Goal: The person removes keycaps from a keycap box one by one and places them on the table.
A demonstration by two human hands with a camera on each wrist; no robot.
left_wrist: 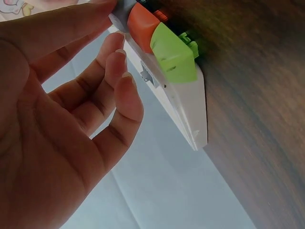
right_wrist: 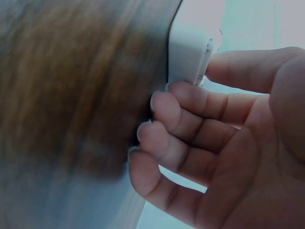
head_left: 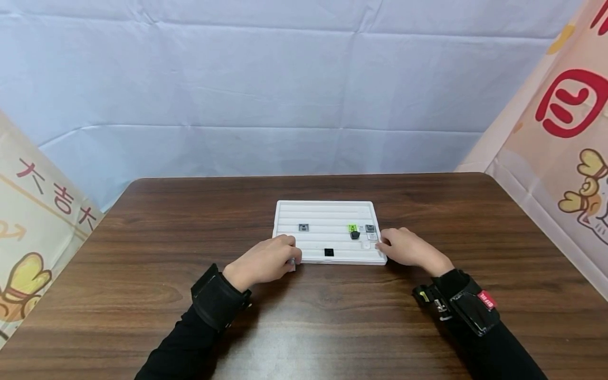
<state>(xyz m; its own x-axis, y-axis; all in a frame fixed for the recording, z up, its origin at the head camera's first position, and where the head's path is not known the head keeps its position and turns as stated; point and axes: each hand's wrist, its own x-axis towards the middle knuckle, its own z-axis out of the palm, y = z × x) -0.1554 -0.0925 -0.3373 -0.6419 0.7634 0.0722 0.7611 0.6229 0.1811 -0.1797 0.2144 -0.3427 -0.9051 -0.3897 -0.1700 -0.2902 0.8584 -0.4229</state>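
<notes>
A shallow white ribbed tray (head_left: 323, 208) lies on the table, holding several small square pieces, including a lime-green piece (head_left: 352, 228) and a black square (head_left: 329, 252). My left hand (head_left: 268, 258) is at its near left corner. Thumb and forefinger pinch a small grey piece (left_wrist: 123, 13); an orange-red piece (left_wrist: 142, 27) and a lime-green trapezoid piece (left_wrist: 174, 55) sit in a row beside it, hidden from the head view by the hand. My right hand (head_left: 407, 247) grips the tray's right edge, thumb on the rim and forefinger low against its side.
Brown wood-grain table (head_left: 328, 311) surrounds the tray. A pale blue cloth (head_left: 266, 95) hangs behind the far edge. Printed cloths hang at the left (head_left: 38, 221) and right (head_left: 560, 174) sides. Inside the tray are also a grey square (head_left: 303, 227) and several clear pieces near the right end.
</notes>
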